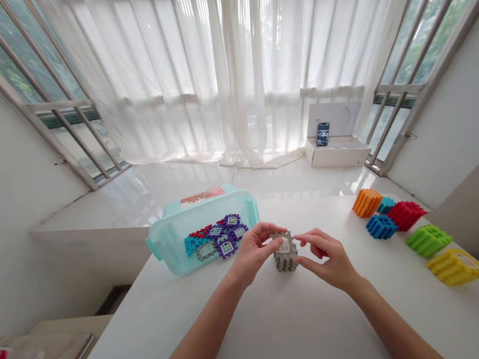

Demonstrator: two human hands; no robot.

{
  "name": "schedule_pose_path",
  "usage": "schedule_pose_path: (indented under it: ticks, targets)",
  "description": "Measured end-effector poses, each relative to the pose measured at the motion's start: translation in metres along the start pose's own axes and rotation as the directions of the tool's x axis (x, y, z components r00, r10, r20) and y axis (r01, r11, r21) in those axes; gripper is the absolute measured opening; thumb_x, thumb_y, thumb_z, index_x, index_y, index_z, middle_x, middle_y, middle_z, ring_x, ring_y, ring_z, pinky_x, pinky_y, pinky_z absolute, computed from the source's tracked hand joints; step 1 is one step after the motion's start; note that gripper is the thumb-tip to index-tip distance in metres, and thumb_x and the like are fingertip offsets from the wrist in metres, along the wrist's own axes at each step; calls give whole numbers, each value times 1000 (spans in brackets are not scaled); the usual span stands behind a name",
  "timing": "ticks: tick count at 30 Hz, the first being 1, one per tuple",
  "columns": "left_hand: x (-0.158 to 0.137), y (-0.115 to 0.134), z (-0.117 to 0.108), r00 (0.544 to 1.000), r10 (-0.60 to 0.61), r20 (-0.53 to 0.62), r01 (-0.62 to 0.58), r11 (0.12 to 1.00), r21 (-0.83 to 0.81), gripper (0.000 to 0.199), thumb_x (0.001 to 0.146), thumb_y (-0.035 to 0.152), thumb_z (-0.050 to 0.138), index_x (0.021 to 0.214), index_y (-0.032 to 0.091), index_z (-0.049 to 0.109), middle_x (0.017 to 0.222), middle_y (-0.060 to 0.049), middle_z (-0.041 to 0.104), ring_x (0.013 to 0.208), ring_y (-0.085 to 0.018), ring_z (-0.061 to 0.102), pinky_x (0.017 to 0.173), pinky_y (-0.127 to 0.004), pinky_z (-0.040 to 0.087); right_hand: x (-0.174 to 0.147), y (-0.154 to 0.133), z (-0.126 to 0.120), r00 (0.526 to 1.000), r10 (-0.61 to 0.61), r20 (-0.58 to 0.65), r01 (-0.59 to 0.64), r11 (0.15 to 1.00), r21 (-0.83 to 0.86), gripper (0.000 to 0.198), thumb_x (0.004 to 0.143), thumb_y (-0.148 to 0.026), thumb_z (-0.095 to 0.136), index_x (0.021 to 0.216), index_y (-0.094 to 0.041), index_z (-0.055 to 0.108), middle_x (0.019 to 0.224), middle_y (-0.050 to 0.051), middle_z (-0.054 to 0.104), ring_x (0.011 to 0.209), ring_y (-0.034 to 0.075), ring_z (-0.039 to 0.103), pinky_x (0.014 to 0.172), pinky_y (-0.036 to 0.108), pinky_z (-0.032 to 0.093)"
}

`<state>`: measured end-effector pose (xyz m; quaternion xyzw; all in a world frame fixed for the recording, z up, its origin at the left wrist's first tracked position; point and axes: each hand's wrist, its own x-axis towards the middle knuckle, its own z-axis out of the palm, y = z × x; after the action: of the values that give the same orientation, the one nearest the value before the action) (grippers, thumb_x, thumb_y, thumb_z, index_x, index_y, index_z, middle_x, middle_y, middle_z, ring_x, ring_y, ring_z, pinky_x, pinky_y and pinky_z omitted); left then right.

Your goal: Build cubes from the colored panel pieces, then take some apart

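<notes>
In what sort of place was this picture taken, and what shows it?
Probably a room in a home, by a windowed alcove: sheer white curtains hang before the glass, barred window panels stand at both sides, and a white table holds colourful toy bricks.

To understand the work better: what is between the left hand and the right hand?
In the head view, a stack of grey notched building tiles is between the left hand and the right hand; a white window shows on one tile.
</notes>
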<state>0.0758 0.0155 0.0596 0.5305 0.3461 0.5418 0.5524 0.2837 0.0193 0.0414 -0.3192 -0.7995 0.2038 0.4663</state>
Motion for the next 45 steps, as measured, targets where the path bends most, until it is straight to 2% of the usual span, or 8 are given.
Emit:
schedule_pose_path:
  ticks: [9, 14, 18, 24, 32, 39, 45]
  targets:
    - [0, 1, -1, 997, -49, 56, 47, 998, 42, 30, 77, 31, 76, 100, 17, 63, 111, -11, 70, 102, -23, 66, 80, -32, 54, 0, -2, 0, 998, 60, 19, -60, 998, -9, 31, 83, -28, 67, 114, -27, 64, 89, 3, 60, 53, 10, 37, 50, 26, 41]
    - [5, 3, -12, 987, -104, 119, 95, 992, 78, 39, 78, 36, 75, 111, 17, 66, 118, -13, 68, 109, -27, 65, 86, -38, 55, 3, 6, -3, 991, 125, -45, -123, 992, 37, 29, 82, -26, 68, 110, -25, 64, 84, 0, 58, 53, 9, 35, 49, 25, 38]
    - [8, 2, -20, 991, -65, 117, 45, 986, 161, 36, 76, 32, 77, 108, 18, 69, 119, -11, 68, 114, -27, 63, 96, -41, 52, 4, 14, -4, 980, 188, -68, -182, 980, 86, 26, 82, -28, 68, 107, -24, 64, 82, -1, 57, 52, 8, 34, 48, 24, 36]
    - [7, 0, -21, 986, -10, 168, -35, 964, 264, 34, 77, 31, 75, 107, 16, 70, 115, -11, 69, 106, -25, 66, 92, -41, 56, 4, 16, -4, 974, 228, -8, -225, 967, 117, 26, 82, -31, 68, 107, -23, 65, 81, 0, 58, 52, 8, 34, 48, 24, 37]
    - [6, 6, -29, 975, 60, 212, -165, 839, 519, 26, 77, 29, 73, 103, 23, 72, 108, -6, 73, 105, -23, 65, 90, -37, 53, 3, 21, -7, 970, 211, 122, -220, 973, 65, 27, 81, -34, 68, 106, -23, 67, 85, 2, 60, 53, 9, 33, 48, 24, 37]
    - [6, 5, -32, 964, 55, 261, -198, 803, 562, 25, 77, 30, 72, 101, 23, 73, 103, -4, 74, 99, -22, 67, 88, -35, 54, 2, 25, -9, 956, 219, 197, -228, 973, 24, 26, 81, -35, 68, 104, -23, 67, 84, 1, 61, 52, 9, 34, 49, 24, 38]
    - [7, 5, -32, 962, 37, 271, -193, 792, 579, 25, 76, 29, 72, 101, 23, 72, 104, -4, 73, 100, -22, 66, 87, -35, 53, 1, 25, -8, 951, 224, 212, -232, 973, 10, 26, 81, -34, 67, 105, -23, 67, 85, 1, 61, 52, 9, 34, 49, 24, 39]
